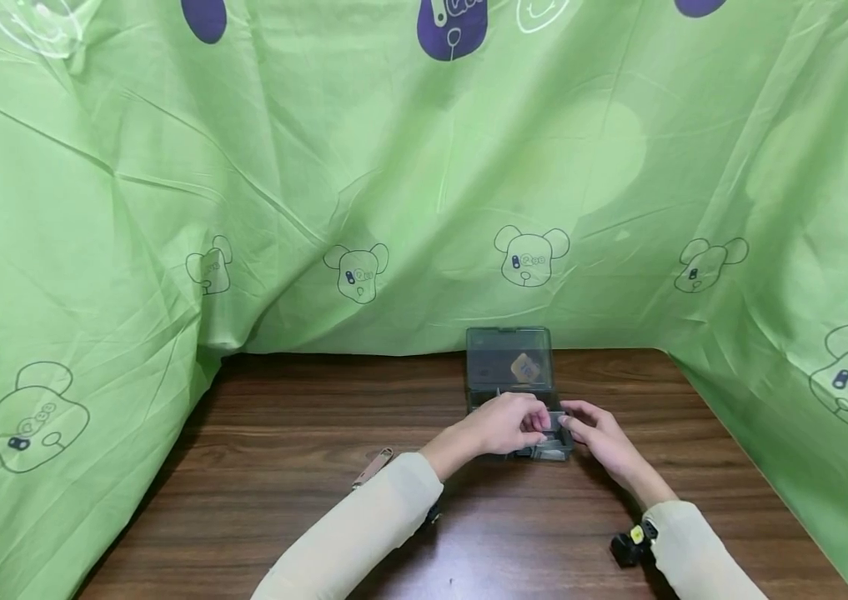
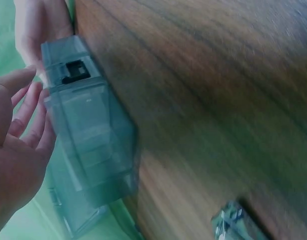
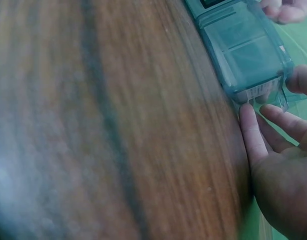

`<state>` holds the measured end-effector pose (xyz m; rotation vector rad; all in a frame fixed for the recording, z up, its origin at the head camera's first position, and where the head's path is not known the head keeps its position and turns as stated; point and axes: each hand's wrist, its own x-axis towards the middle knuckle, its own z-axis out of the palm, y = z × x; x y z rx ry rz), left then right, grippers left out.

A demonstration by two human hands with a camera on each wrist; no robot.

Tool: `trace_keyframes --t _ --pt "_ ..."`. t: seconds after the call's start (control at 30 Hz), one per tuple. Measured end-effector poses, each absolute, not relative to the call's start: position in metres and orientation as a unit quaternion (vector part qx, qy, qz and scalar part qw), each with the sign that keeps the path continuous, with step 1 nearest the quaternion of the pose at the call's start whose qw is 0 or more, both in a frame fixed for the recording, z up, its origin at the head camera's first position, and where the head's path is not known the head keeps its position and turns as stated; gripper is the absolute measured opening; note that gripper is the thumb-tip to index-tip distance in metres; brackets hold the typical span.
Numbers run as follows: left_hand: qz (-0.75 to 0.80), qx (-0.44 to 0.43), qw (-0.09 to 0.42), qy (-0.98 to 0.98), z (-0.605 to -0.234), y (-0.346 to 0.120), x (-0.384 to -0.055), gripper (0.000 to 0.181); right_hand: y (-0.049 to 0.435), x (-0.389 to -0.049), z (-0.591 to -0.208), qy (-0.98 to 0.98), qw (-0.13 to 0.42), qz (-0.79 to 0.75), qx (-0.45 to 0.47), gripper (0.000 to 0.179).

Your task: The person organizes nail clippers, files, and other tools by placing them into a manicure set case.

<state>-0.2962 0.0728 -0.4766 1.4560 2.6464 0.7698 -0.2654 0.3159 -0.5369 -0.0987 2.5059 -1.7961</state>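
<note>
A translucent grey-green plastic box [image 1: 554, 450] stands on the table with its hinged lid [image 1: 506, 358] raised at the back. It has divided compartments and a dark latch [image 2: 76, 71] at the front. My left hand [image 1: 509, 423] reaches over the box, fingers loosely bent. In the left wrist view its thumb is apart from the other fingers, and nothing shows between them. My right hand [image 1: 607, 442] holds the box's right side, thumb at the upper edge and fingers against the wall, close to a white printed label [image 3: 261, 90]. Most of the inside is hidden.
A slim pinkish-brown item with a metal end [image 1: 373, 468] lies left of the box, partly behind the left sleeve. A small patterned object [image 2: 231, 222] shows in the left wrist view. Green printed cloth [image 1: 424, 208] hangs around the wooden table [image 1: 281, 400].
</note>
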Motion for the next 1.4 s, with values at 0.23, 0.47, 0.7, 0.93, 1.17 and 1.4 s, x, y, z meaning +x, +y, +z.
trace_keyframes --t 0.23,0.47,0.7,0.93,1.17,1.4 --pt "0.266 0.465 0.016 0.844 -0.460 0.045 -0.298 0.014 0.316 -0.266 -0.537 0.814 0.032 -0.579 -0.025 0.054" --pt "0.275 0.447 0.009 0.851 -0.460 0.007 -0.307 0.017 0.315 -0.264 -0.536 0.813 0.028 -0.581 -0.025 0.053" --pt "0.258 0.426 0.011 0.867 -0.466 -0.031 -0.312 0.020 0.314 -0.263 -0.537 0.813 0.026 -0.581 -0.027 0.052" --pt "0.244 0.401 0.005 0.883 -0.468 -0.069 -0.312 0.023 0.316 -0.264 -0.537 0.814 0.030 -0.579 -0.030 0.054" --pt "0.247 0.382 0.013 0.890 -0.470 -0.103 -0.316 0.026 0.317 -0.264 -0.536 0.818 0.025 -0.574 -0.032 0.053" --pt "0.259 0.365 0.017 0.894 -0.473 -0.133 -0.321 0.027 0.316 -0.264 -0.536 0.819 0.033 -0.573 -0.031 0.055"
